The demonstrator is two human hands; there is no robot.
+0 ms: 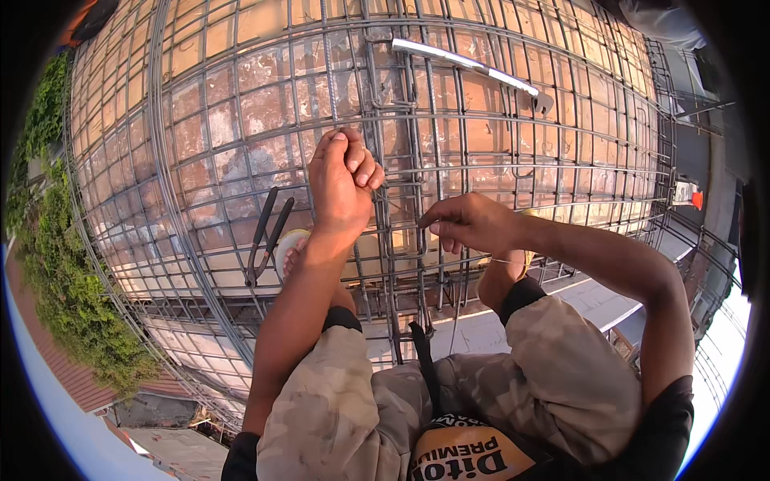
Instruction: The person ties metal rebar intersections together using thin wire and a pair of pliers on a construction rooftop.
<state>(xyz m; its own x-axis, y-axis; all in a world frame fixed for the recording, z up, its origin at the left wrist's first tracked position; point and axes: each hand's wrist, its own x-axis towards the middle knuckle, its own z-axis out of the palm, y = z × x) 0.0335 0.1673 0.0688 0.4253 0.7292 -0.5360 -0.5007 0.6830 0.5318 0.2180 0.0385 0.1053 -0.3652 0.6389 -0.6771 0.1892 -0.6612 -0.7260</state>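
Observation:
My left hand [346, 174] is raised over the steel rebar grid [264, 123], fingers curled; whether it holds anything thin cannot be told. Lower and to the right, my right hand [466, 222] has its thumb and forefinger close together beside a rebar hook, and a thin wire may be between them, too fine to tell. Black-handled pliers [264, 240] rest on the bars left of my left forearm. Farther off, a metal bar tool with a hooked dark end [475, 67] lies across the grid.
Plywood formwork [204, 120] lies beneath the bars. Bundled long rods [171, 198] cross the grid at left. My feet are on the grid near its close edge. Trees and roofs show below at left. Part of another person's clothing [662, 21] appears at top right.

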